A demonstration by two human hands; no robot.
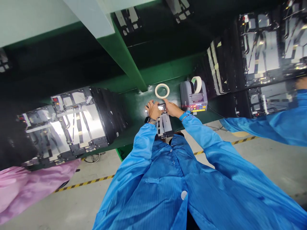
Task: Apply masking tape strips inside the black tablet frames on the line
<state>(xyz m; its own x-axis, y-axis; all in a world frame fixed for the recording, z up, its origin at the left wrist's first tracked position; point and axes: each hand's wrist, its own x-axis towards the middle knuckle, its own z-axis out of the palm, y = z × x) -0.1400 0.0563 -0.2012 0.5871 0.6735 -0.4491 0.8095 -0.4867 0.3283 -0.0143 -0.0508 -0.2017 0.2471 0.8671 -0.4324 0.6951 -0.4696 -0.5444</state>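
My left hand (153, 110), with a dark wristwatch, and my right hand (171, 108) meet over the green workbench (141, 107). Both grip a small dark part with a shiny face (161, 107). Just below the hands lies a black-and-silver metal module (164, 125), partly hidden by my left hand and touching the part. A roll of cream masking tape (162, 90) lies flat just beyond my fingers. To the right stands a grey electric tape dispenser (193, 95), with a tape roll (196, 84) mounted on top.
Large black-and-silver panel assemblies (69, 123) lie on the bench to the left, with more (266, 51) at the right. A co-worker's blue sleeve (266, 124) enters at the right and a person's pink sleeve (31, 188) at the lower left. Yellow-black floor tape (83, 183) crosses the grey floor.
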